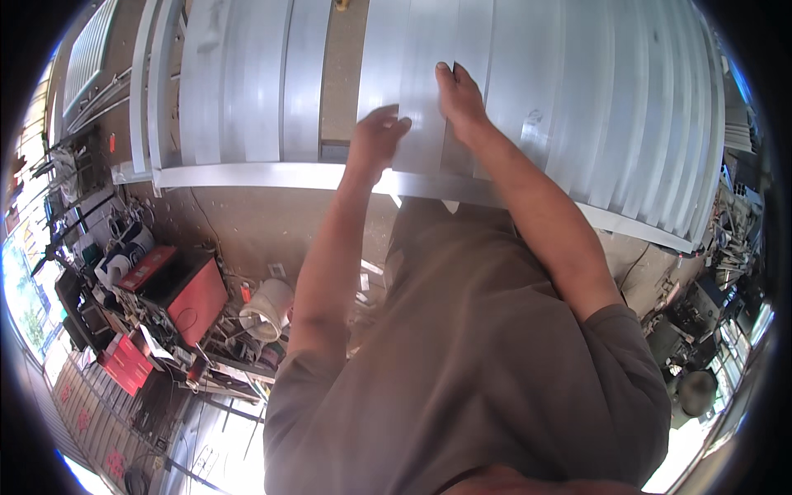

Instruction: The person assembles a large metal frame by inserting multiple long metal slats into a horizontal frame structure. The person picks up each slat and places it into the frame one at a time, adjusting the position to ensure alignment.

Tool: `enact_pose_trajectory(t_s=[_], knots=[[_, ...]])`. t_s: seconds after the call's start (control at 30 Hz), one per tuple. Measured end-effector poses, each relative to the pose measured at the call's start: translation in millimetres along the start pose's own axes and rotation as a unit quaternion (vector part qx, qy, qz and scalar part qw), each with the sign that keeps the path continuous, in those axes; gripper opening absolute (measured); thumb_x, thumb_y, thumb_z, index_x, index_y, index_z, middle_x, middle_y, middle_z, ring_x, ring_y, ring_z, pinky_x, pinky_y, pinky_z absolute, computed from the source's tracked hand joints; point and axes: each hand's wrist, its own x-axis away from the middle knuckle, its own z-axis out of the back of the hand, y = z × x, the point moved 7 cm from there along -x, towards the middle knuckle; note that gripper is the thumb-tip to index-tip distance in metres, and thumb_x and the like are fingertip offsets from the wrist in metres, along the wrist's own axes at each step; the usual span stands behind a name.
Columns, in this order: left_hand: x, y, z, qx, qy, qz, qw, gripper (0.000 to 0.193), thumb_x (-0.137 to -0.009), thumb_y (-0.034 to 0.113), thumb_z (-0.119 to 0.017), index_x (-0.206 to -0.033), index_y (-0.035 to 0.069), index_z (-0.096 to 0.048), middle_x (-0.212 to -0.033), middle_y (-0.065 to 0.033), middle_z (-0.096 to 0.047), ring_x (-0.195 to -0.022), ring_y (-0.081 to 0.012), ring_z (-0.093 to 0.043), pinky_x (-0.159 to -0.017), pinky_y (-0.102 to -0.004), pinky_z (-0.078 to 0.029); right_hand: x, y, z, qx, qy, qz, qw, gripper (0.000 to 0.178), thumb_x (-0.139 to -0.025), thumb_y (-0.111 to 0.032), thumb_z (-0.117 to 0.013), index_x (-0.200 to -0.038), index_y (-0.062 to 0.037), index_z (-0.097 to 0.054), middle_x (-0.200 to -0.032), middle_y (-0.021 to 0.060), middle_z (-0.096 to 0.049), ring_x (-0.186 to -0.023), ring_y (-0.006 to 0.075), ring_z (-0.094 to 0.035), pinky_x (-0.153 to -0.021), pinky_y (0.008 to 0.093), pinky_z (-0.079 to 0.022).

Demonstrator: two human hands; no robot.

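Note:
My left hand (378, 144) hovers over the near edge of a row of pale metal slats (528, 82). Its thumb and fingers are apart and a little blurred, with nothing seen between them. Farther out and to the right, my right hand (462, 97) is over the same slats, its fingers curled in beside the thumb. A dark spot shows between thumb and finger; what they hold, if anything, I cannot make out. Under both hands runs the frame's front metal rail (247, 176). Left of my left hand, a gap (341, 82) between slats shows the brown floor.
On the left stand a red and black box (198, 301), a whitish bucket (266, 313) lying tilted, and a red case (125, 363). Loose metal bars (103, 97) lie at the far left. Cluttered tools and parts (730, 256) line the right side.

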Motion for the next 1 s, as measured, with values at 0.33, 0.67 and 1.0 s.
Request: enact_pose_trajectory(t_s=[0.33,0.67,1.0], knots=[[4.4,26.0,-2.3,-0.239,0.056,-0.092,0.965,0.048,-0.091,0.031,-0.075,-0.129,0.001,-0.072,-0.107,-0.0174,-0.074,-0.096,-0.0312,-0.072,-0.088,-0.0394,-0.057,48.5,-15.0,11.3,0.061,-0.076,-0.052,0.994,0.08,-0.093,-0.026,-0.076,-0.161,-0.0068,-0.041,-0.109,0.0047,-0.053,-0.095,0.0156,-0.055,-0.088,0.0325,-0.051],[-2.4,28.3,-1.0,-0.281,0.078,-0.115,0.95,0.043,-0.086,0.028,-0.079,-0.123,0.005,-0.077,-0.103,-0.013,-0.072,-0.093,-0.0271,-0.071,-0.087,-0.0395,-0.056,35.6,4.5,6.8,0.142,-0.041,-0.021,0.989,0.078,-0.093,-0.027,-0.077,-0.161,-0.0102,-0.042,-0.113,0.0065,-0.048,-0.097,0.0165,-0.053,-0.092,0.032,-0.051],[-2.8,15.9,-0.3,-0.237,0.096,-0.109,0.961,0.054,-0.087,0.027,-0.08,-0.136,0.006,-0.068,-0.105,-0.0138,-0.071,-0.097,-0.0251,-0.07,-0.089,-0.0387,-0.056,35.9,1.8,13.9,0.122,-0.056,-0.011,0.991,0.069,-0.096,-0.023,-0.073,-0.158,-0.0098,-0.046,-0.115,0.008,-0.057,-0.1,0.0187,-0.059,-0.094,0.0328,-0.051]])
